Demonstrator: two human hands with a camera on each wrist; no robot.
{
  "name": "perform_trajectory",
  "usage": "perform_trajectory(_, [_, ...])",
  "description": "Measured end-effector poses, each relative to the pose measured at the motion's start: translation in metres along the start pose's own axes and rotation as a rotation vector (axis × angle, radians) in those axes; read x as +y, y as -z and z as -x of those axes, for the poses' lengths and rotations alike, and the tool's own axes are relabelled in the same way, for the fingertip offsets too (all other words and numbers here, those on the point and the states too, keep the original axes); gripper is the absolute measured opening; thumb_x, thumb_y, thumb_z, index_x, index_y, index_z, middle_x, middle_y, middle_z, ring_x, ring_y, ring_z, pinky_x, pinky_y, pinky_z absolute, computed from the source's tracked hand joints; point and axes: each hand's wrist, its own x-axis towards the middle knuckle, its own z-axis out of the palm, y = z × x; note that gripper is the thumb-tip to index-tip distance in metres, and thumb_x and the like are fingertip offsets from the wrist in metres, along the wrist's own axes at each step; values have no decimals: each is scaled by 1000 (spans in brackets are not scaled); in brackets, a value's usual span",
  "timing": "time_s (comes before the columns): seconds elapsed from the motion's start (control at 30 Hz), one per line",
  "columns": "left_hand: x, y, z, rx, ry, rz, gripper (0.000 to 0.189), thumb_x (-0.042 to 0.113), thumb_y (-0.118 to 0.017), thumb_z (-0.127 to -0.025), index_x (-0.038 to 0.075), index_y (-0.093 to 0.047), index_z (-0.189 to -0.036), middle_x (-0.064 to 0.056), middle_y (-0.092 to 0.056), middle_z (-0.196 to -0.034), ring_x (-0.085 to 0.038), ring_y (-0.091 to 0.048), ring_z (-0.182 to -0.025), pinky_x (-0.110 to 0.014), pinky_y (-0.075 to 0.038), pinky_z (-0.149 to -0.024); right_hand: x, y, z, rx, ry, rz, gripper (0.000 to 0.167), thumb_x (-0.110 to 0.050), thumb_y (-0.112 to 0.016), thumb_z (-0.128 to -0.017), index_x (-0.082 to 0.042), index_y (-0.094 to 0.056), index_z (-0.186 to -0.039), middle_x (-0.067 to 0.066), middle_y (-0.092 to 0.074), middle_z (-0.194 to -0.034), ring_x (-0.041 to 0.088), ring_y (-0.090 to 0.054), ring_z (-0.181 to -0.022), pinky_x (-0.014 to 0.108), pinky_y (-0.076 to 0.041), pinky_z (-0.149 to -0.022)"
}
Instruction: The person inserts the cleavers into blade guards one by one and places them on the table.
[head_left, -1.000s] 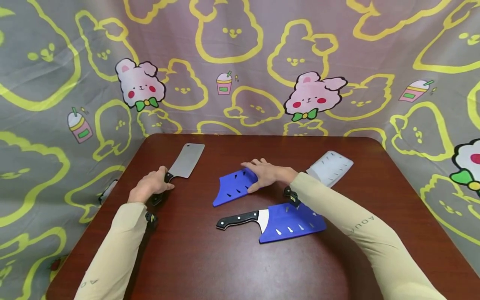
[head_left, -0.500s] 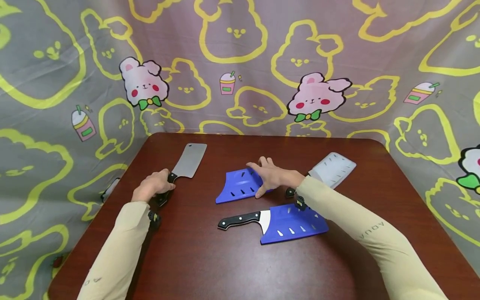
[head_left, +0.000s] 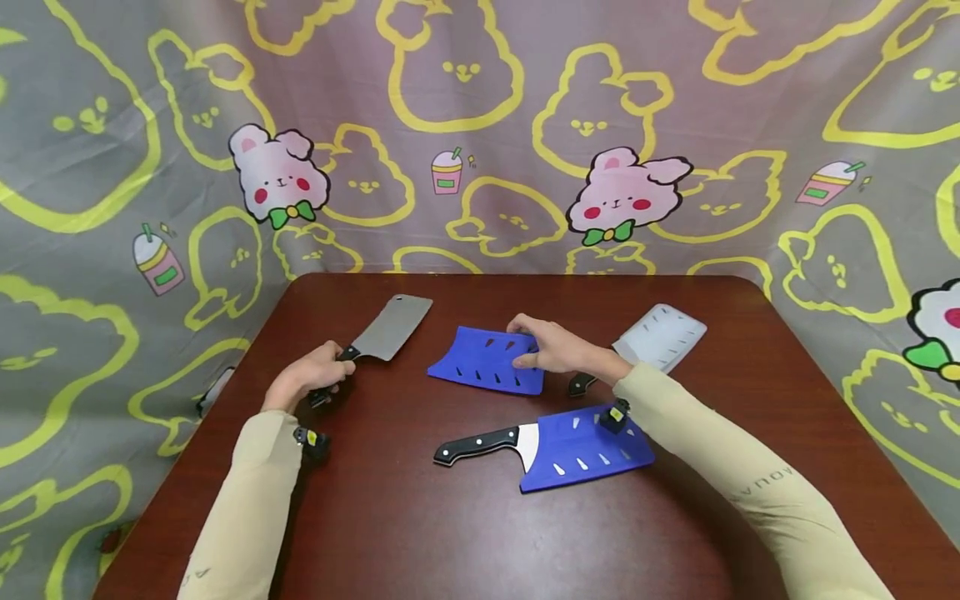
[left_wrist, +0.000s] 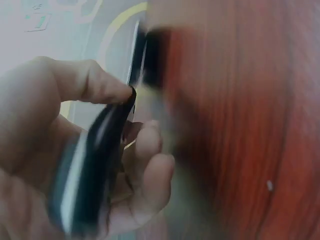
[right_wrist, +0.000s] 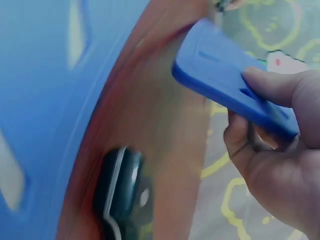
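My left hand [head_left: 318, 371] grips the black handle [left_wrist: 100, 150] of a bare cleaver [head_left: 393, 327], whose blade points away toward the back of the table. Opposite it, my right hand [head_left: 551, 343] pinches the right end of a blue blade sheath [head_left: 483, 360] with rows of slots. In the right wrist view the thumb lies on the upper face of this sheath [right_wrist: 225, 75], with fingers curled beneath. A gap separates the cleaver's blade from the sheath's flared left end. In front lies a second cleaver with a black handle [head_left: 476, 444], its blade inside another blue sheath [head_left: 585, 458].
At the right rear lies a third knife in a translucent white sheath [head_left: 663, 337], its black handle [head_left: 581, 383] partly behind the right wrist. All stand on a brown wooden table [head_left: 480, 533]. A patterned cloth [head_left: 495, 125] hangs along the back and sides.
The right hand has taken hold of the blue sheath at its right end and turned it, so its open end faces left. The left hand has shifted the cleaver slightly right and tilted its blade.
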Motion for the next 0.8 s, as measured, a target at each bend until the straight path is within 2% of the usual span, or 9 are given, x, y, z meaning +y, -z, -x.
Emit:
perform_trajectory(0.07, [4,-1,-3,13,-36,55,13,11,-44,-96,2,-42,-86,-7,-47,-71,-18,-47,-59,-31,-44,-53,-1,5,5,66,20,-53,42,-20,-75,-87,-12,-53,-122,9,-65,-113,23,-62,-100,42,-50,-86])
perform_trajectory(0.13, [7,-2,-5,31,-60,89,13,8,-43,-94,4,-41,-82,-4,-47,-66,-16,-46,-54,-31,-44,-51,-2,10,10,129,31,-104,37,-20,-73,-89,-13,-56,-120,7,-66,-109,21,-61,-95,38,-50,-82])
perform_trajectory(0.23, [12,-4,-6,74,-64,81,9,9,-44,-93,1,-43,-89,-6,-52,-70,-15,-48,-54,-30,-45,-49,-2,17,16,194,29,-174,33,-22,-71,-91,-13,-58,-121,6,-66,-101,18,-60,-85,32,-48,-77])
perform_trajectory(0.3, [16,-6,-8,107,-58,81,12,11,-45,-93,-1,-45,-94,-7,-54,-72,-15,-49,-54,-30,-45,-49,-1,22,19,223,13,-214,33,-22,-69,-93,-12,-57,-122,6,-67,-100,16,-61,-84,29,-49,-76])
perform_trajectory(0.4, [20,-9,-8,142,-55,96,20,16,-48,-94,-2,-46,-103,-9,-56,-76,-15,-49,-55,-30,-44,-49,4,26,23,255,-59,-306,33,-22,-67,-94,-11,-56,-124,10,-69,-98,15,-64,-81,27,-52,-73])
perform_trajectory(0.57, [27,-13,-9,146,-57,108,39,33,-53,-99,-1,-44,-115,-12,-58,-82,-16,-49,-56,-28,-43,-49,18,32,30,299,-184,-457,37,-28,-63,-96,-10,-53,-127,13,-72,-94,15,-70,-73,28,-56,-66])
perform_trajectory(0.7, [34,-13,-7,142,-61,84,51,51,-50,-99,1,-47,-113,-17,-59,-86,-17,-46,-54,-29,-42,-49,23,39,38,346,-184,-558,40,-34,-58,-99,-7,-53,-129,1,-73,-90,15,-72,-72,29,-57,-68])
perform_trajectory(0.8, [39,-14,-6,151,-65,66,55,56,-49,-97,2,-50,-109,-19,-60,-86,-17,-46,-54,-30,-42,-49,23,43,44,393,-175,-613,40,-34,-55,-100,-6,-54,-129,-7,-72,-85,12,-71,-71,28,-57,-66])
